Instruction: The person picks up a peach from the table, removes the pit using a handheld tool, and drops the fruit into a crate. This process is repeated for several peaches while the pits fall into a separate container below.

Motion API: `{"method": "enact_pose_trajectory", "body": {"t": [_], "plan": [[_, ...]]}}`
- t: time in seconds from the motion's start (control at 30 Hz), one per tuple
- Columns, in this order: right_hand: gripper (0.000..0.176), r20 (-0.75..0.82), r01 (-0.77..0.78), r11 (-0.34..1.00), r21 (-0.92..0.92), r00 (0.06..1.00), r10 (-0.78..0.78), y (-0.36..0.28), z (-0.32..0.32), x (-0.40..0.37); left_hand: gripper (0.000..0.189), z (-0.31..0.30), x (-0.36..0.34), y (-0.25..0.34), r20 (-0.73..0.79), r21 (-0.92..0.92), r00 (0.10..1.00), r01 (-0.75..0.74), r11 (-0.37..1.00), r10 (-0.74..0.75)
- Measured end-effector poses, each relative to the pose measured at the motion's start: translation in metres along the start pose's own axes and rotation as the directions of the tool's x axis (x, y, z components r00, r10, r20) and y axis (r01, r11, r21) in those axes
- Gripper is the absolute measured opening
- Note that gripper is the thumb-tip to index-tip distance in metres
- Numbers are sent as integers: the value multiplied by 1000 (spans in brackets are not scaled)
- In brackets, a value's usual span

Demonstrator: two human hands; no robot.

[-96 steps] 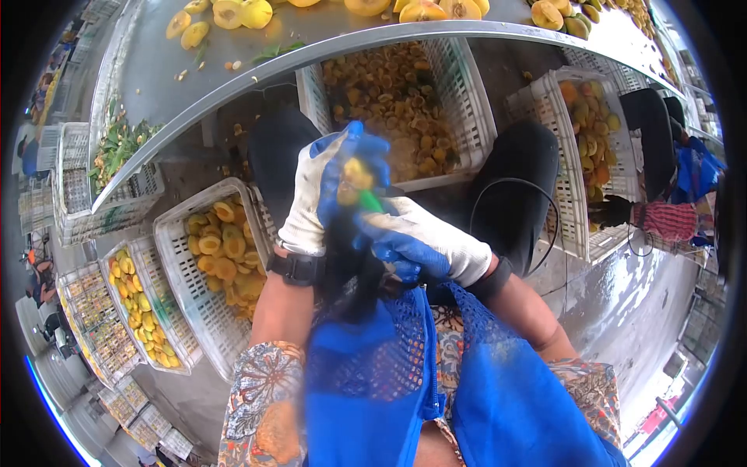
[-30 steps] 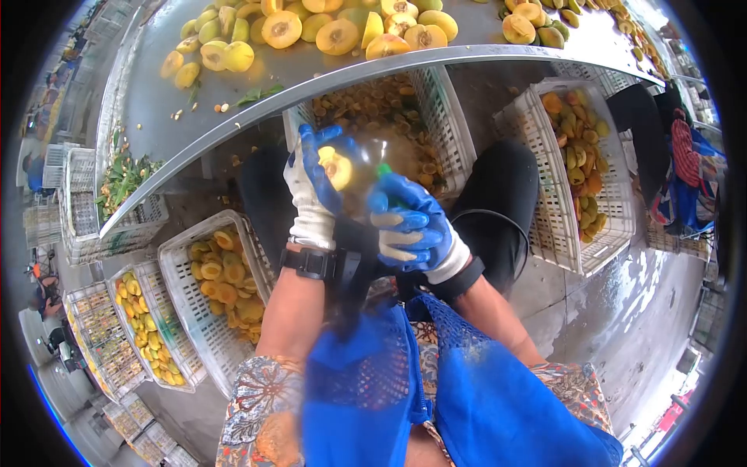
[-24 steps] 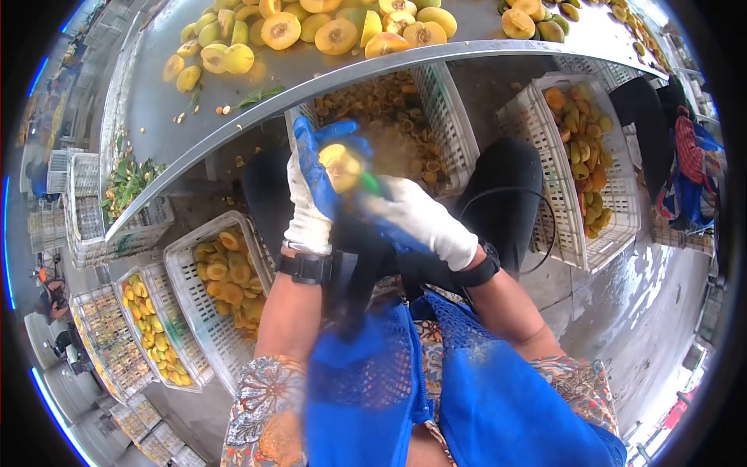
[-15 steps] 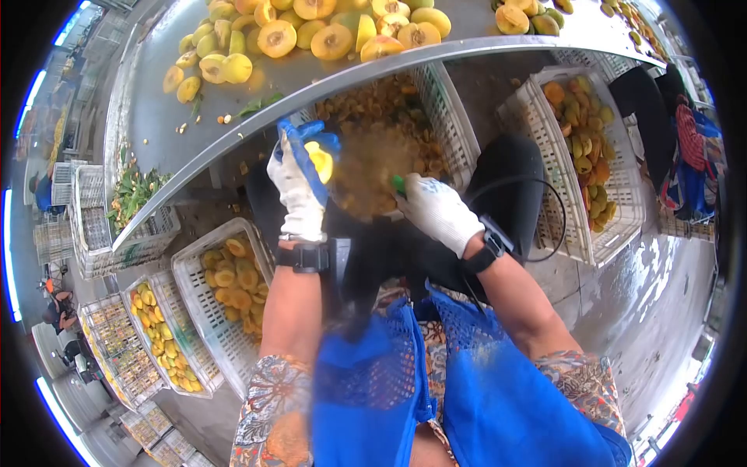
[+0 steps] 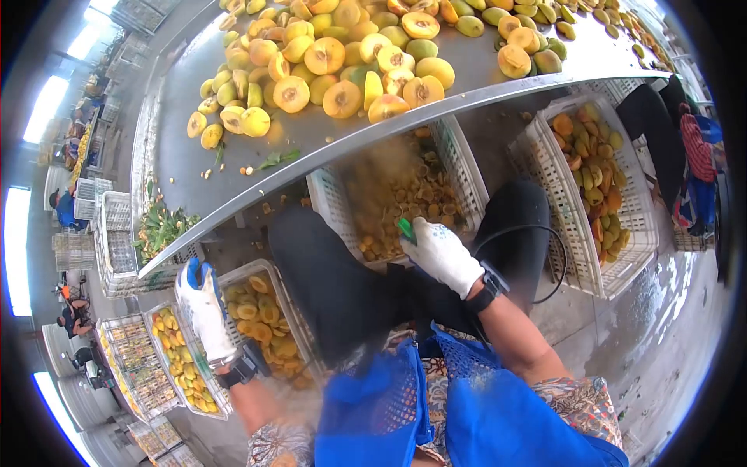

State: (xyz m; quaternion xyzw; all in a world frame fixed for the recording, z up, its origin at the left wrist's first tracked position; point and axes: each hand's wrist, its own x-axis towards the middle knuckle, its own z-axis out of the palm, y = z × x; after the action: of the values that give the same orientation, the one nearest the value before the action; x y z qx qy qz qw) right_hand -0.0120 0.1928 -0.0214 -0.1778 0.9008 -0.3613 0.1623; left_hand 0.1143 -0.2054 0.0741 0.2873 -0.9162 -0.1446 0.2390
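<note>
Steel table (image 5: 233, 167) heaped with fruit (image 5: 342, 70), crates (image 5: 469, 183) beneath, right hand (image 5: 440, 253) gripping green tool (image 5: 406, 229)

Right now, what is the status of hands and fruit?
Left hand over crate of halved fruit, grip unclear. Right hand shut on green-handled tool. Own knees between the hands.

A long stainless-steel table (image 5: 175, 148) curves across in front of me. Under its right end the grey concrete floor (image 5: 661, 319) lies wet and glossy. Off its left end, stacked white plastic crates (image 5: 117, 233) stand before bright white light panels (image 5: 17, 233).
</note>
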Motion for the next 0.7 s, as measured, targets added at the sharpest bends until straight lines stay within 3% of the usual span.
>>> {"method": "enact_pose_trajectory", "body": {"t": [0.07, 0.1, 0.13, 0.17, 0.2, 0.23, 0.27, 0.3, 0.33, 0.37, 0.4, 0.47, 0.6, 0.67, 0.7], "plan": [[30, 2, -12, 999, 49, 1000, 12, -5, -4, 0, 42, 12, 21, 50, 67, -443, 988, 153, 883, -138], [30, 27, -31, 995, 91, 999, 29, -6, -7, 0, 47, 19, 31, 88, 94, -447, 990, 136, 884, -104], [30, 38, -50, 990, 132, 998, 45, -7, -9, 0, 47, 26, 40, 135, 229, -558, 970, 202, 805, -85], [30, 50, -70, 983, 171, 997, 62, -7, -11, -1, 47, 43, 51, 166, 250, -604, 968, 159, 781, -4], [30, 62, -90, 974, 209, 995, 79, -7, -13, 0, 45, 61, 65, 190, 188, -419, 951, -146, 896, 243], [30, 79, -118, 964, 238, 992, 102, -7, -16, 0, 48, 66, 71, 234, 245, -147, 931, -242, 959, 272], [31, 97, -147, 953, 265, 987, 125, -9, -20, 0, 53, 89, 81, 250, 185, -36, 893, -410, 911, 409], [31, 115, -176, 940, 293, 982, 148, -11, -24, -1, 53, 105, 94, 272, 374, 13, 874, -338, 941, 309], [31, 134, -211, 923, 323, 975, 176, -16, -31, -2, 54, 132, 100, 273, 347, 63, 829, -487, 871, 439], [31, 152, -244, 904, 351, 968, 202, -22, -39, -2, 57, 146, 105, 283, 448, 59, 802, -467, 882, 395], [32, 172, -277, 884, 377, 959, 227, -24, -43, -2, 57, 157, 105, 287, 442, 61, 783, -512, 857, 436], [32, 119, -215, 907, 361, 976, 184, -22, -42, -2, 60, 171, 109, 292, 529, 71, 764, -474, 878, 370], [34, 33, -159, 930, 332, 987, 157, -14, -34, -3, 49, 163, 99, 283, 360, -265, 833, -340, 902, 419], [36, 40, -227, 873, 432, 972, 233, -18, -41, -6, 43, 148, 111, 261, 502, -485, 832, 45, 873, 235], [37, 48, -262, 836, 482, 961, 273, -19, -43, -8, 41, 139, 113, 247, 542, -646, 819, 266, 716, 185]]}}
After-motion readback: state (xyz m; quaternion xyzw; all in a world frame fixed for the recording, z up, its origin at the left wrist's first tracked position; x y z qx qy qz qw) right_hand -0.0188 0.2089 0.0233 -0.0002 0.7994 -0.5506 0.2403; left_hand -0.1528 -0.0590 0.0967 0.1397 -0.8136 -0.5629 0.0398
